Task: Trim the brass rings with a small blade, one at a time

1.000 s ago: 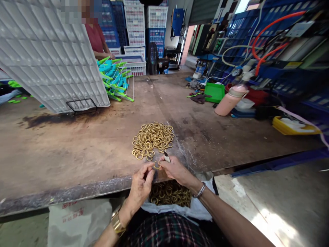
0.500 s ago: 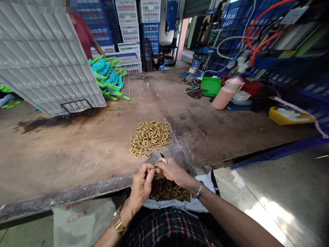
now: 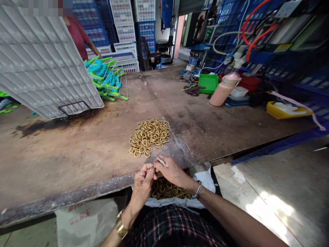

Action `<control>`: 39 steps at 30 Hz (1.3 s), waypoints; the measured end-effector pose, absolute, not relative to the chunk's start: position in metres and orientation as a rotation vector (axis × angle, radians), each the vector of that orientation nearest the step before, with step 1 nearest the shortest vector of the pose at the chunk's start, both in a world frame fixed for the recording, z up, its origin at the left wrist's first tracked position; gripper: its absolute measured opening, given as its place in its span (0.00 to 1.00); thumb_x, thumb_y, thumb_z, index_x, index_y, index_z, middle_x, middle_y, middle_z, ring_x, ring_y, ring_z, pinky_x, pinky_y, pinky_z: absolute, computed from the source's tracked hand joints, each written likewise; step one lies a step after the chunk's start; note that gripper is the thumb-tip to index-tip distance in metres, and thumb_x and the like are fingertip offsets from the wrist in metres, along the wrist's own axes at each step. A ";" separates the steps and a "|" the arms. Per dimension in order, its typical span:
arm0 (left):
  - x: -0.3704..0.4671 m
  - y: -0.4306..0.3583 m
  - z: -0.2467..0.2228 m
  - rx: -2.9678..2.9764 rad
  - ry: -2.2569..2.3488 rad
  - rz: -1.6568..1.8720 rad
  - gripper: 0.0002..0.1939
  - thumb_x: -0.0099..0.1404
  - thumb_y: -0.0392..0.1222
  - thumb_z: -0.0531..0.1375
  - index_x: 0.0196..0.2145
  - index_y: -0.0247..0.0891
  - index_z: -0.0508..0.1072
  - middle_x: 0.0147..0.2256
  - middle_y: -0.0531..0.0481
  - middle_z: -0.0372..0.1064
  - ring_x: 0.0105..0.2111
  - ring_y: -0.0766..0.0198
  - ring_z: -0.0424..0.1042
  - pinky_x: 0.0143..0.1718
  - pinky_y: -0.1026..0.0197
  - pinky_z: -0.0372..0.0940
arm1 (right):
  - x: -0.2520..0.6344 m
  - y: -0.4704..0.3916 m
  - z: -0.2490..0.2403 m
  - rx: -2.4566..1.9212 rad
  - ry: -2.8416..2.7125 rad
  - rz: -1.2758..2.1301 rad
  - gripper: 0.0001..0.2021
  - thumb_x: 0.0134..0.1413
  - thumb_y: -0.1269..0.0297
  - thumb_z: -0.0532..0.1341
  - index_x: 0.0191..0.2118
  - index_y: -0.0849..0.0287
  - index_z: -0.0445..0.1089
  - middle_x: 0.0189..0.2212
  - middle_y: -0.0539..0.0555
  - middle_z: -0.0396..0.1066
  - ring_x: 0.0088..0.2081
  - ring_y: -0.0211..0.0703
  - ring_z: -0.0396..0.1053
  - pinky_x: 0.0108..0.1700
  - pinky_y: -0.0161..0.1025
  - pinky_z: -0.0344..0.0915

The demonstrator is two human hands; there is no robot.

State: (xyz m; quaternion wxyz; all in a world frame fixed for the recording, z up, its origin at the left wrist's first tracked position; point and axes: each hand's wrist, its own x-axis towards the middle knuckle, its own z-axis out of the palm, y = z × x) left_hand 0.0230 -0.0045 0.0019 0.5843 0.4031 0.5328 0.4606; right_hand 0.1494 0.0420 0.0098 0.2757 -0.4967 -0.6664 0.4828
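Observation:
Near the table's front edge, my left hand is closed, its thumb and fingers pinching a brass-coloured ring that is mostly hidden by the fingertips. My right hand touches the left fingertips and is closed around a small knife with a pale handle and a dark, pointed blade. Just beyond both hands, a pile of brass-coloured rings lies on the wooden table. Below them, a white sack in front of my lap holds many more rings.
A ribbed grey-white panel leans at the left, beside green and blue plastic pieces. A person in a red top stands behind it. To the right are a pink bottle, a green tray and a yellow tray.
The knife has tilted lower, its blade now pointing up and left over the left fingertips. The ring is more covered by the fingers. The whole view has shifted slightly.

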 end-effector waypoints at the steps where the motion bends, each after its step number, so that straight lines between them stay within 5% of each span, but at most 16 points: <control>1: 0.023 -0.005 0.002 0.927 1.219 1.057 0.14 0.57 0.51 0.57 0.26 0.36 0.66 0.17 0.59 0.54 0.15 0.74 0.47 0.17 0.68 0.43 | 0.149 0.042 0.010 -1.333 -1.796 1.299 0.09 0.52 0.66 0.52 0.23 0.60 0.60 0.19 0.46 0.60 0.23 0.32 0.56 0.26 0.30 0.52; 11: 0.024 -0.006 0.001 0.823 1.106 1.031 0.16 0.59 0.53 0.54 0.24 0.37 0.61 0.14 0.62 0.46 0.14 0.74 0.41 0.16 0.68 0.38 | 0.150 0.044 0.012 -1.274 -1.774 1.354 0.12 0.55 0.67 0.49 0.22 0.60 0.60 0.20 0.48 0.64 0.24 0.34 0.61 0.30 0.31 0.55; 20: 0.023 -0.005 0.001 0.787 1.132 1.086 0.17 0.58 0.54 0.55 0.24 0.37 0.60 0.14 0.62 0.45 0.14 0.74 0.41 0.16 0.68 0.39 | 0.154 0.037 0.004 -1.403 -2.308 0.850 0.07 0.49 0.75 0.52 0.31 0.59 0.64 0.24 0.50 0.67 0.26 0.36 0.62 0.28 0.32 0.49; 39: 0.024 -0.020 0.012 0.852 1.091 1.027 0.16 0.59 0.52 0.55 0.23 0.37 0.63 0.14 0.60 0.50 0.14 0.74 0.46 0.15 0.68 0.42 | 0.147 0.058 0.009 -1.737 -2.485 0.535 0.13 0.53 0.75 0.48 0.42 0.61 0.64 0.31 0.59 0.73 0.32 0.44 0.69 0.31 0.36 0.53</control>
